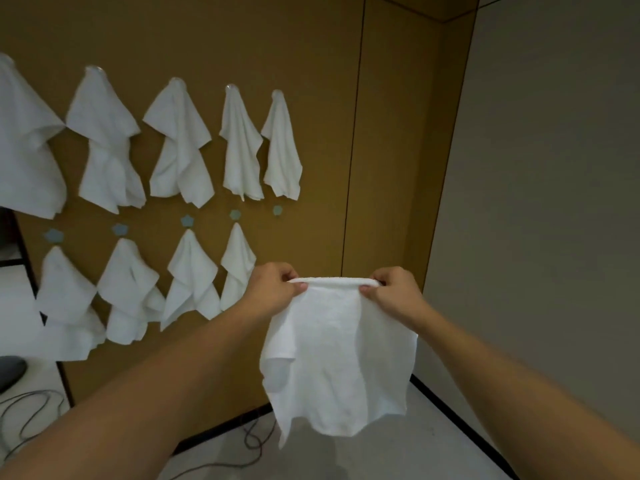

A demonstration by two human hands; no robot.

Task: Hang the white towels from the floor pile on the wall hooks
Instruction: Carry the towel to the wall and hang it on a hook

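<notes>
I hold a white towel (337, 358) stretched out in front of me by its rolled top edge. My left hand (273, 289) pinches the left end and my right hand (391, 289) pinches the right end; the rest hangs down loosely. On the brown wall (311, 46), several white towels hang in an upper row (239, 143) and a lower row (190, 275). A small blue hook (277, 210) at the right end of the lower row carries no towel; it sits just above my left hand. The floor pile is out of sight.
A grey wall (554, 202) meets the brown one at the corner on the right. Dark cables (249, 441) lie on the light floor by the baseboard. At far left a dark frame (20, 244) and a dark round object (10, 370) stand.
</notes>
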